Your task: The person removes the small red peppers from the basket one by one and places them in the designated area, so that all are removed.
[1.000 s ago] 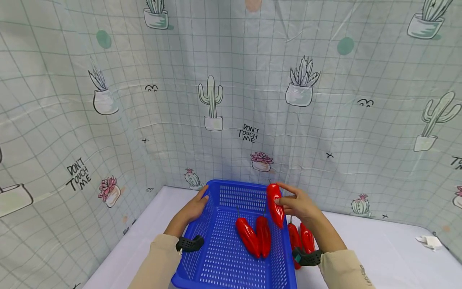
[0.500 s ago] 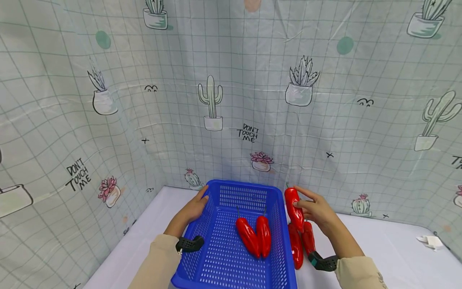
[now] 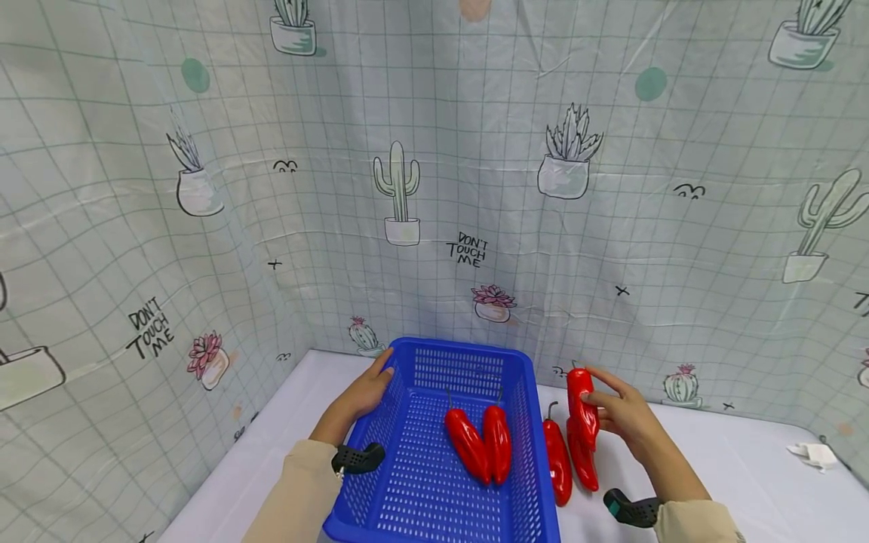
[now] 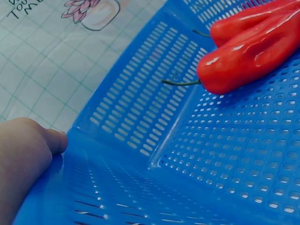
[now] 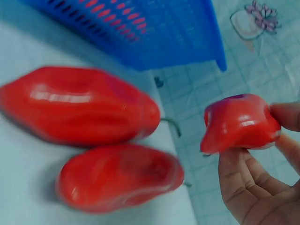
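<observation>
The left hand (image 4: pixel 22 159) lies against the rim of a blue slotted basket (image 4: pixel 112 173). Two red peppers (image 4: pixel 248 61) lie side by side within, running past the frame's right edge, their thin stems (image 4: pixel 180 83) pointing left. Outside, a pale gridded cloth (image 4: pixel 44 77) shows a pink potted plant (image 4: pixel 89 13) and cut-off lettering (image 4: pixel 22 8).

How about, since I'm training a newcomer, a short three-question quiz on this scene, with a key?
1. How many peppers lie in the basket?
2. True or false: the right grip holds a pepper, while the left grip is at the basket's rim.
3. The other peppers lie on the table, on which side of the basket: (a) left, (b) right, (c) far?

Key: 1. Two. 2. True. 3. b.
</observation>
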A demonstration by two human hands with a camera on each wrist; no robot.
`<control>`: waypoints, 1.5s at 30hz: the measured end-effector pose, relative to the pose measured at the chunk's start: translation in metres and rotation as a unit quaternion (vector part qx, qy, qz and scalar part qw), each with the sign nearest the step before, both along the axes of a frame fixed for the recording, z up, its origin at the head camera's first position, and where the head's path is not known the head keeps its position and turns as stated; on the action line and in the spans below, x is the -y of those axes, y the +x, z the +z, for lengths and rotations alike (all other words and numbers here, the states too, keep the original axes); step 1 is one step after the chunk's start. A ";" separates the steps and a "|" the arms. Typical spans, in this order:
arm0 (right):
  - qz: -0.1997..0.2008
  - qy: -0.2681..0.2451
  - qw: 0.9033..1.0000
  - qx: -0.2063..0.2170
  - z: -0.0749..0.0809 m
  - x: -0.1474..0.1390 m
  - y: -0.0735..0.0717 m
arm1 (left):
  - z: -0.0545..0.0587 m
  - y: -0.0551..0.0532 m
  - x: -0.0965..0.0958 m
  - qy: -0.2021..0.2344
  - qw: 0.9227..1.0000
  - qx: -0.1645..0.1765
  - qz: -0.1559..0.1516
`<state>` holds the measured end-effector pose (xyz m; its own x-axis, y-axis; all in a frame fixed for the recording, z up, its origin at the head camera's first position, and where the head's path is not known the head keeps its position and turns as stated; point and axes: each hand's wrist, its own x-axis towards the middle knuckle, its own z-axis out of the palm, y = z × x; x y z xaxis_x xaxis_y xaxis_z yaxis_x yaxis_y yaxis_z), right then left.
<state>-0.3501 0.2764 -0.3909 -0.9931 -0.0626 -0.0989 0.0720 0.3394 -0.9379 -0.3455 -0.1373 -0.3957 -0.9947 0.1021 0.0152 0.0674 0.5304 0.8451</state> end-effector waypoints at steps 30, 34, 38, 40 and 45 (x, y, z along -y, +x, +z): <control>-0.058 0.239 0.969 -0.017 -0.044 -0.035 0.006 | -0.005 -0.002 -0.003 -0.008 1.000 -0.011 0.005; -0.055 0.263 0.963 -0.025 -0.043 -0.034 0.007 | -0.004 -0.001 -0.004 -0.006 1.000 -0.006 0.006; -0.052 0.271 0.961 -0.030 -0.042 -0.032 0.008 | -0.003 -0.001 -0.005 -0.004 1.000 -0.005 0.005; -0.049 0.276 0.959 -0.035 -0.042 -0.031 0.009 | -0.003 -0.001 -0.005 -0.004 1.000 -0.008 0.004; -0.052 0.304 0.950 -0.048 -0.041 -0.031 0.011 | -0.002 0.000 -0.004 -0.005 1.000 -0.013 0.000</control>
